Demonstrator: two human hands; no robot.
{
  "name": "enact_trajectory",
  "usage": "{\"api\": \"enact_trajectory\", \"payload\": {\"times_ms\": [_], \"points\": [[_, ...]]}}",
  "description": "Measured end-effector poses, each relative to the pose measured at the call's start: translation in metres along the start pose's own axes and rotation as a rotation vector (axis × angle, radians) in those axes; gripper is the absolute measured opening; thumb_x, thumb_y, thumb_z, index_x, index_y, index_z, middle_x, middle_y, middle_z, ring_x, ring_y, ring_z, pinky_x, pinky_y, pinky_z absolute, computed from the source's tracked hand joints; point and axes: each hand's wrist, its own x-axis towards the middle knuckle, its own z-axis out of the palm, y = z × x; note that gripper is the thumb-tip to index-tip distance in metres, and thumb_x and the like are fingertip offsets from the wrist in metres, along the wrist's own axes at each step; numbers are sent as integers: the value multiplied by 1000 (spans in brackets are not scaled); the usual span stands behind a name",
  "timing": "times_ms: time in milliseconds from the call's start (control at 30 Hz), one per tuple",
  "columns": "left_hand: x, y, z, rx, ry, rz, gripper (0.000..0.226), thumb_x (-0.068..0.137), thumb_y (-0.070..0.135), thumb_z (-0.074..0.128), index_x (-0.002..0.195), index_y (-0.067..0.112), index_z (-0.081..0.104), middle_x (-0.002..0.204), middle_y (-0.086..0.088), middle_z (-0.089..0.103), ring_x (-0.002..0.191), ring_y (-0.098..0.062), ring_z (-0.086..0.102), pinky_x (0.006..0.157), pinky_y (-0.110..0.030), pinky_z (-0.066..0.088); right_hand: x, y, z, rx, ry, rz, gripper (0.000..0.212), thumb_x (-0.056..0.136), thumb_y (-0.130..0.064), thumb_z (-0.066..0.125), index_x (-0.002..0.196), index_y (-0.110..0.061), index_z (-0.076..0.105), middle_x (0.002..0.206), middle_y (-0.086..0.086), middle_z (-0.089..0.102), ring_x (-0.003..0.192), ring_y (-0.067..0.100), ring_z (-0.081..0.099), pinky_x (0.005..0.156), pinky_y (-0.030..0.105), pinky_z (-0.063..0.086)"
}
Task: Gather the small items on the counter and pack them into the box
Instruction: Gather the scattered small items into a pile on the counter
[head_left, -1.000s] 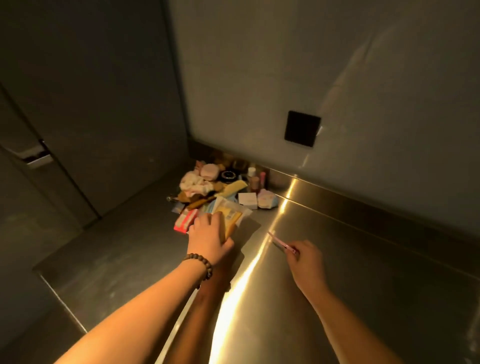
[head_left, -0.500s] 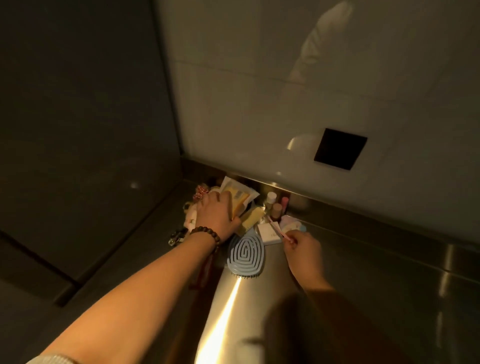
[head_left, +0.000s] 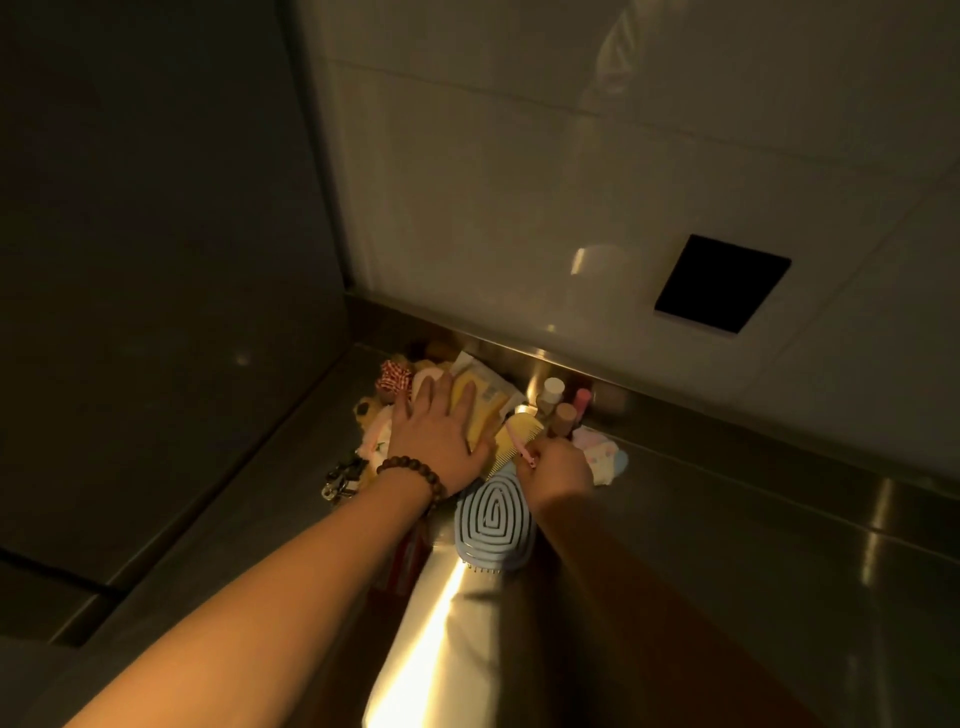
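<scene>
Dim corner of a stainless steel counter (head_left: 727, 545) where a pale tiled wall meets a dark side panel; a black square plate (head_left: 722, 283) is set in the wall. Landmark: the blue oval hairbrush (head_left: 496, 525) lying bristles down on the counter, a bright glare streak running from it toward the camera. Just beyond the brush, against the back corner, sits the pile of small items. Left hand (head_left: 441, 441), wooden bead bracelet (head_left: 413, 475) at the wrist, lies flat with fingers spread, palm pressed on a yellow packet (head_left: 480, 397) atop the pile, up and left of the brush. Right hand (head_left: 558, 465), directly above the brush's far end, is closed in a pinch on a thin pink clip (head_left: 522, 449), which lies over a yellow comb (head_left: 511, 441). Beyond the comb stand small capped bottles (head_left: 558, 408) near the backsplash. Right of the right hand, a pastel plush piece (head_left: 605, 457). Left of the brush, past the left wrist, a bunch of keys (head_left: 340, 475); farther back, a red checked scrunchie (head_left: 394, 376). No box can be made out in view.
</scene>
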Motion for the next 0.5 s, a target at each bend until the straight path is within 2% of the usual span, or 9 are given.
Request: {"api": "enact_trajectory", "payload": {"times_ms": [133, 333, 433, 500], "points": [[-2, 4, -1, -7, -20, 14, 80, 81, 71, 13, 149, 30, 4, 158, -4, -2, 143, -26, -4, 111, -51, -9, -10, 2, 5, 48, 89, -67, 29, 94, -31, 53, 112, -10, 63, 110, 10, 60, 99, 24, 59, 85, 35, 50], [-28, 7, -9, -61, -39, 20, 78, 84, 64, 24, 149, 26, 4, 158, -5, -5, 143, -26, -4, 112, -43, -7, -35, 9, 1, 179, 113, -178, 22, 93, -27, 55, 108, -14, 64, 104, 6, 62, 87, 14, 57, 74, 26, 46], [-50, 8, -14, -117, -37, 5, 78, 84, 65, 25, 149, 26, 5, 158, -3, -4, 143, -25, -2, 113, -43, -2, -52, 14, -2, 241, 99, -209, 22, 92, -26, 56, 111, -17, 64, 104, 4, 66, 93, 18, 63, 76, 30, 52], [-66, 12, -17, -146, -33, -7, 79, 84, 67, 27, 148, 27, 6, 158, -4, -2, 143, -25, -1, 113, -44, 1, -62, 20, -3, 231, 97, -213, 34, 92, -27, 57, 124, -14, 59, 119, 7, 63, 106, 20, 60, 81, 27, 50]]}}
